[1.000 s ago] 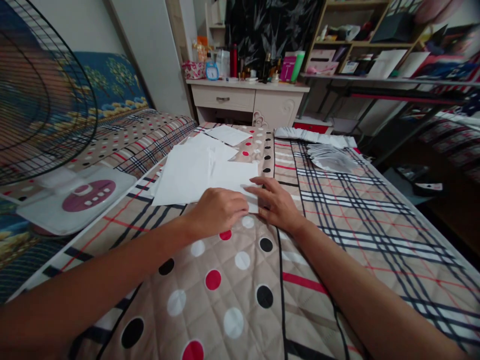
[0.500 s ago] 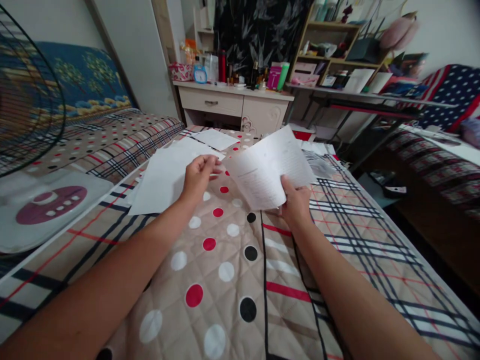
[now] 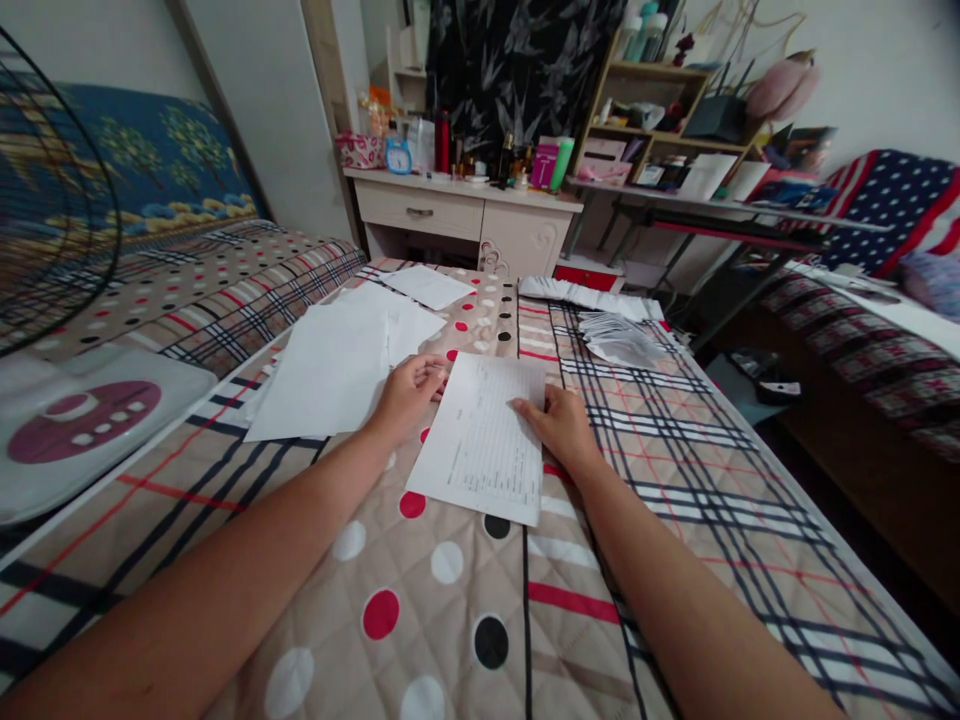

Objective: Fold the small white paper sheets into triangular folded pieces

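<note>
Above the quilted bed cover, my right hand [image 3: 562,425] is closed on the right edge of a printed paper sheet [image 3: 487,450], thumb on top. The sheet has rows of small print and a lined area. At its left edge, my left hand [image 3: 410,392] has its fingers loosely bent and slightly apart; they are close to the paper, and I cannot tell whether they touch it. To the left lies a spread pile of white sheets [image 3: 322,370], with another white sheet [image 3: 427,287] beyond it.
A fanned stack of papers [image 3: 619,338] and a long, pale folded bundle [image 3: 585,295] lie at the bed's far right. A fan [image 3: 56,190] and a white appliance with a purple panel [image 3: 150,440] stand left. A cluttered dresser [image 3: 457,210] is at the far end.
The printed sheet, bent and raised before, has come down and nearer, and now looks flatter. My right hand has moved left with it; the papers at the far right are uncovered.
</note>
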